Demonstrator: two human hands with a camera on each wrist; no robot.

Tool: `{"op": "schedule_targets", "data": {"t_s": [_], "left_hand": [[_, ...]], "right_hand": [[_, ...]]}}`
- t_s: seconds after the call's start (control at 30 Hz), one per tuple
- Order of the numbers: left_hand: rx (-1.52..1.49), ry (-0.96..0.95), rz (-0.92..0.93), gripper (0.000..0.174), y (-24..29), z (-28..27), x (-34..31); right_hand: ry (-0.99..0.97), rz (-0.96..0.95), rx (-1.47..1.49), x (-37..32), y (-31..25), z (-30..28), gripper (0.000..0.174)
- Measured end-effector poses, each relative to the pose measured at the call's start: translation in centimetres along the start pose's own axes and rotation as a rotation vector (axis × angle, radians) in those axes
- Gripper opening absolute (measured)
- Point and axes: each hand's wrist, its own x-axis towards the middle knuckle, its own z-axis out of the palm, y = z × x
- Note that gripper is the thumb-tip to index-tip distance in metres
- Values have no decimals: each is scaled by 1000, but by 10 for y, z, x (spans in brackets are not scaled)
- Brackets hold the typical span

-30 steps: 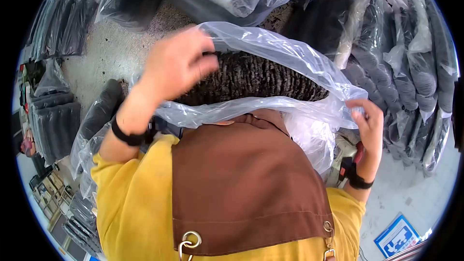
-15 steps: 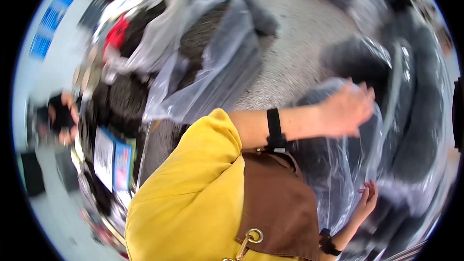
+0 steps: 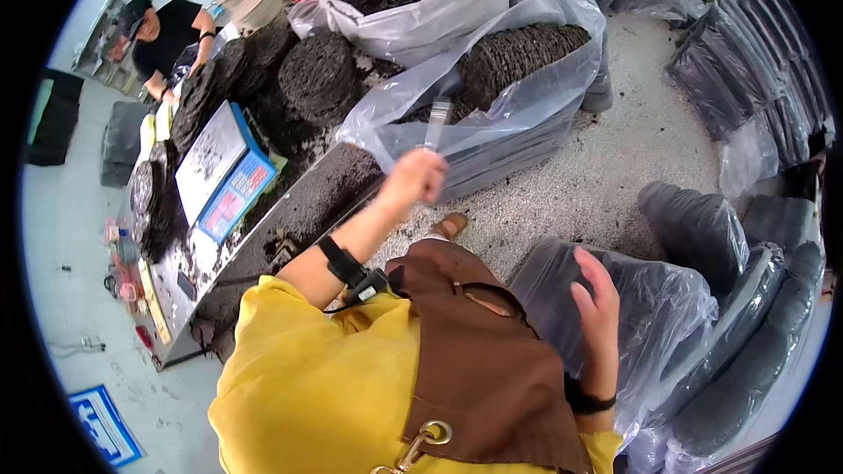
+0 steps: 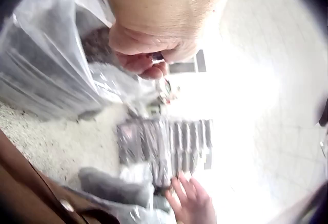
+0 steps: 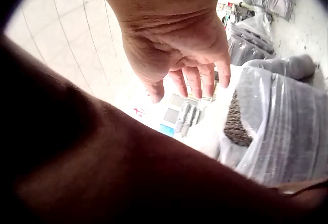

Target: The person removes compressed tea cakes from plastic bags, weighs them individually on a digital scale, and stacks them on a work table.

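In the head view my left hand (image 3: 414, 180) grips a flat paintbrush (image 3: 434, 132) by its pale handle. The metal ferrule points away from me, and the dark bristles blur in front of an open clear plastic bag (image 3: 395, 145). Inside this bag lies a stack of dark, round, crinkled sheets (image 3: 527, 57). In the left wrist view the fingers (image 4: 138, 65) are curled in, and most of the brush is hidden. My right hand (image 3: 599, 298) is held up with spread fingers, holding nothing, near a filled clear bag (image 3: 615, 298). Its palm shows in the right wrist view.
At the left a table carries a blue and white scale (image 3: 228, 171) and dark round stacks (image 3: 318, 79). A white sack (image 3: 421, 31) of dark pieces stands behind. Another person (image 3: 167, 44) is at the far left. Bagged rolls (image 3: 746, 342) and packed bags (image 3: 729, 53) line the right.
Both hands have left the bag they were at, and the view has turned toward the table. My left hand swung from over the right-side bags to the open bag and now holds a paintbrush.
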Motion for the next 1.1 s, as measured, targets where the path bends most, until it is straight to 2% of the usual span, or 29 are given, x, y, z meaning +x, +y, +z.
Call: {"op": "schedule_targets", "data": {"t_s": [0.07, 0.13, 0.17, 0.23, 0.27, 0.3, 0.33, 0.37, 0.4, 0.43, 0.47, 0.5, 0.53, 0.57, 0.6, 0.67, 0.73, 0.77, 0.8, 0.83, 0.87, 0.9, 0.93, 0.97, 1.0, 1.03, 1.07, 1.1], "left_hand": [[-123, 340, 49, 22, -32, -74, 39], [-306, 561, -71, 23, -39, -133, 84], [-319, 573, -58, 24, -46, -162, 115], [-386, 554, 16, 29, -67, -230, 180], [-467, 555, -32, 33, -77, -264, 216], [-545, 765, -17, 32, -49, -226, 214], [-520, 559, -123, 31, -51, -252, 223], [-24, 404, 11, 32, -60, -273, 228], [775, 378, 165, 34, -70, -293, 232], [1253, 471, 370, 36, -79, -313, 234], [1104, 623, 300, 36, -74, -296, 220], [266, 846, 146, 37, -48, -221, 207], [88, 886, 175, 38, -31, -168, 195], [48, 795, 230, 38, -16, -118, 187], [58, 589, 237, 39, 0, -73, 203], [91, 25, 436, 33, 26, 41, 169], [312, -517, 588, 29, 46, 121, 152], [348, -632, 566, 27, 61, 172, 119], [307, -845, 628, 25, 61, 214, 95], [382, -1108, 778, 22, 54, 252, 83], [616, -1321, 1070, 21, 65, 291, 51], [642, -1469, 1109, 19, 46, 326, 25], [623, -1552, 1238, 17, 20, 359, 5], [798, -1644, 1326, 17, -10, 390, -5], [1195, -1698, 1277, 21, -32, 417, -14], [1600, -1728, 1271, 24, -51, 447, -17], [1752, -1575, 1500, 29, -89, 464, 3], [1757, -1342, 1596, 42, -98, 477, 10]], "right_hand": [[40, 149, -176, -13, 12, -20, 35], [152, 361, -260, -38, 35, -37, 36], [175, 387, -265, -51, 37, -42, 36], [301, 473, -513, -77, 41, -42, 35], [424, 395, -588, -92, 42, -39, 35], [523, 351, -791, -109, 18, -36, 34], [640, 334, -942, -114, 4, -36, 35], [770, 428, -1077, -125, -10, -37, 37], [890, 512, -1182, -143, -16, -44, 39], [995, 527, -1280, -168, -7, -57, 41], [1087, 600, -1335, -187, -6, -69, 39], [1145, 691, -1340, -211, 7, -79, 40], [1184, 755, -1347, -237, 27, -95, 41], [1180, 979, -1228, -264, 56, -111, 46], [1181, 1241, -1112, -268, 57, -87, 50], [1169, 1190, -763, -249, 52, -75, 49], [853, 1138, -761, -219, 31, -52, 39], [602, 1113, -894, -214, 39, -41, 37], [349, 1072, -1011, -210, 47, -29, 37], [342, 932, -1012, -203, 49, -14, 38], [335, 787, -1014, -199, 52, -5, 39], [359, 781, -1000, -200, 58, -8, 39], [435, 682, -827, -202, 63, -12, 41], [508, 578, -651, -207, 70, -14, 43], [524, 577, -635, -218, 85, -14, 43], [604, 653, -58, -233, 107, -14, 44], [649, 685, 527, -247, 125, -14, 45], [793, 767, 561, -261, 131, -6, 46]]}}
